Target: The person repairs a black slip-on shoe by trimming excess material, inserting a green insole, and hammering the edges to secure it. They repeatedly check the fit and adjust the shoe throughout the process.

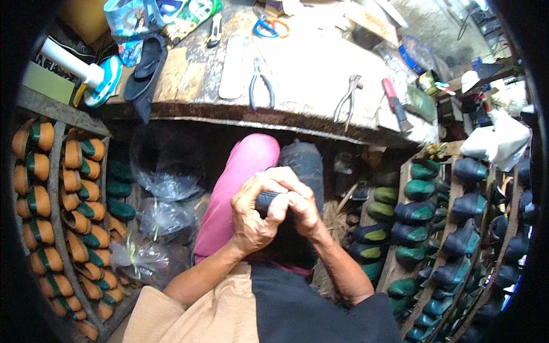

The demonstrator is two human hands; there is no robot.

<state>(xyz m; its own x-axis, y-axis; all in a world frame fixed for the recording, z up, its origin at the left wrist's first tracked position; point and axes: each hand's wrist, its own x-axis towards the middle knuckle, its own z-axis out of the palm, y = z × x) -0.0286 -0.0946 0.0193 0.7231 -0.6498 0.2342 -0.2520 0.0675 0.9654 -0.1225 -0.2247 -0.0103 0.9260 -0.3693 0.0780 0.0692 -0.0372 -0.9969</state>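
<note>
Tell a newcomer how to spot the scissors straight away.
Find the wooden workbench across the top of the picture. Just beyond its dark-handled pliers, toward the far side, lie the scissors. Their loops differ, one blue, one orange, unlike the pliers' matching handles.

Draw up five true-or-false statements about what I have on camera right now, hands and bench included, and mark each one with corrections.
1. The left grip and right grip are both closed around a small dark object. True.
2. The scissors with blue and orange handles lie on the person's lap. False: the scissors are on the worn wooden workbench.
3. Orange shoes with green parts sit in the wooden rack at left. True.
4. Both trouser legs are pink. False: the left trouser leg is pink, the right trouser leg dark.
5. Metal pincers lie left of the red-handled tool. True.
</note>
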